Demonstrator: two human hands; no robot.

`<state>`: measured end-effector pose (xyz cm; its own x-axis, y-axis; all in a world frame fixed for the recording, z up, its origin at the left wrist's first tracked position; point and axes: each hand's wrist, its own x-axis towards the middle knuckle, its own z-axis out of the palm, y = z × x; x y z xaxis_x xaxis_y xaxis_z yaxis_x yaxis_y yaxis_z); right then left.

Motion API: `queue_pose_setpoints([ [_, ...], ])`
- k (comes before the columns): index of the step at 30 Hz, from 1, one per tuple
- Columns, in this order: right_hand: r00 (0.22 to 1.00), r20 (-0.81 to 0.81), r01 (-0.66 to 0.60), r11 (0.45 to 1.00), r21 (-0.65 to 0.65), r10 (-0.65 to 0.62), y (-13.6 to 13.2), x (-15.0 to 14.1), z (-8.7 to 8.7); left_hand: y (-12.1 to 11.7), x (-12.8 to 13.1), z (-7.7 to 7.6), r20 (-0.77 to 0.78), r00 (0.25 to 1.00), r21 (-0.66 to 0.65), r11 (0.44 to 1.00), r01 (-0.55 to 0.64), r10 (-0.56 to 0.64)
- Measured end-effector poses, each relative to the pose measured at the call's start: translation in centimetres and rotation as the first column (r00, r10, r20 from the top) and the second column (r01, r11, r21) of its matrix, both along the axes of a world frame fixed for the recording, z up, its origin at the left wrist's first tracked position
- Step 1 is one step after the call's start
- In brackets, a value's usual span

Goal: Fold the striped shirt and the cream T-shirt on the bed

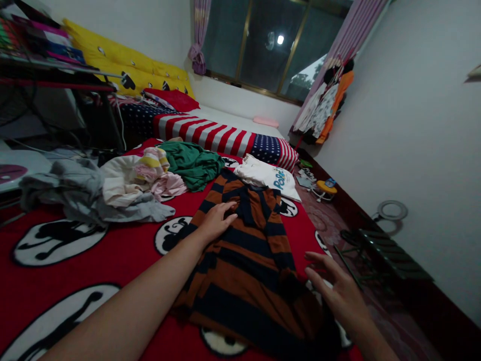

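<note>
A brown and navy striped collared shirt [244, 265] lies spread on a red bedspread [112, 260] printed with black-and-white cartoon ovals. My left hand [216, 223] rests flat on the shirt near its collar, with the fingers slightly apart. My right hand [334, 296] is spread open at the shirt's right side, holding nothing. Its fingertips are close to the cloth, but I cannot tell whether they touch it.
A green garment [191, 165], pale clothes [124, 180] and a grey garment [71, 190] are heaped on the bed. A white printed shirt [268, 176] lies beyond. Further back is a bed with flag-patterned bedding [210, 134]. A low dark folding rack [391, 253] stands on the floor at right.
</note>
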<state>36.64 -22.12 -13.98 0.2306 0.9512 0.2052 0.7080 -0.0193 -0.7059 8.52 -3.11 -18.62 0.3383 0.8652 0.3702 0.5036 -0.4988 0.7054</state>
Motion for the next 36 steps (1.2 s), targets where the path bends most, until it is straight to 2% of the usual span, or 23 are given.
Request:
queue_pose_setpoints([
  [4, 0.975, 0.218, 0.046, 0.999, 0.004, -0.045, -5.1, 0.9, -2.8, -0.1, 0.3, -0.1, -0.116, 0.993, 0.053, 0.999, -0.007, 0.014],
  [8, 0.931, 0.360, 0.027, 0.995, 0.096, -0.060, -7.3, 0.0, -5.3, 0.3, 0.5, 0.0, -0.251, 0.968, 0.088, 0.996, 0.010, 0.013],
  [10, 0.932, 0.359, -0.024, 0.986, 0.167, -0.038, -7.6, -0.7, -5.9, 0.7, 0.8, 0.6, -0.334, 0.942, 0.095, 0.995, 0.041, -0.007],
  [16, 0.954, 0.252, -0.235, 0.924, 0.302, 0.161, -7.9, -4.4, -6.9, 2.5, 3.3, 3.1, -0.504, 0.863, 0.039, 0.997, 0.061, -0.033],
  [20, 0.970, 0.185, -0.211, 0.924, 0.318, 0.158, -8.1, -6.8, -7.9, 2.1, 5.4, 4.0, -0.526, 0.849, 0.092, 0.996, -0.005, 0.053],
  [23, 0.989, 0.122, -0.120, 0.938, 0.325, 0.084, -8.6, -7.0, -8.4, -0.1, 6.7, 4.3, -0.474, 0.879, 0.131, 0.991, 0.005, 0.058],
  [24, 0.992, 0.112, -0.099, 0.939, 0.330, 0.065, -8.7, -6.9, -8.4, -1.2, 7.1, 4.4, -0.458, 0.889, 0.098, 0.994, 0.037, 0.012],
  [26, 0.993, 0.106, -0.086, 0.935, 0.345, 0.052, -9.0, -6.5, -8.3, -3.5, 7.8, 4.6, -0.456, 0.877, -0.053, 0.989, 0.140, -0.148],
  [28, 0.992, 0.106, -0.106, 0.925, 0.365, 0.072, -9.0, -6.3, -8.0, -5.6, 8.6, 4.6, -0.468, 0.830, -0.237, 0.948, 0.212, -0.303],
  [29, 0.990, 0.109, -0.123, 0.917, 0.380, 0.087, -9.0, -6.3, -7.9, -6.4, 9.0, 4.5, -0.472, 0.813, -0.298, 0.930, 0.215, -0.340],
  [33, 0.984, 0.137, -0.162, 0.878, 0.450, 0.112, -8.6, -6.6, -7.4, -7.7, 10.2, 3.8, -0.431, 0.847, -0.375, 0.916, 0.146, -0.311],
  [36, 0.981, 0.140, -0.180, 0.881, 0.438, 0.131, -8.5, -6.7, -7.4, -7.6, 10.8, 3.0, -0.343, 0.880, -0.396, 0.900, 0.181, -0.328],
])
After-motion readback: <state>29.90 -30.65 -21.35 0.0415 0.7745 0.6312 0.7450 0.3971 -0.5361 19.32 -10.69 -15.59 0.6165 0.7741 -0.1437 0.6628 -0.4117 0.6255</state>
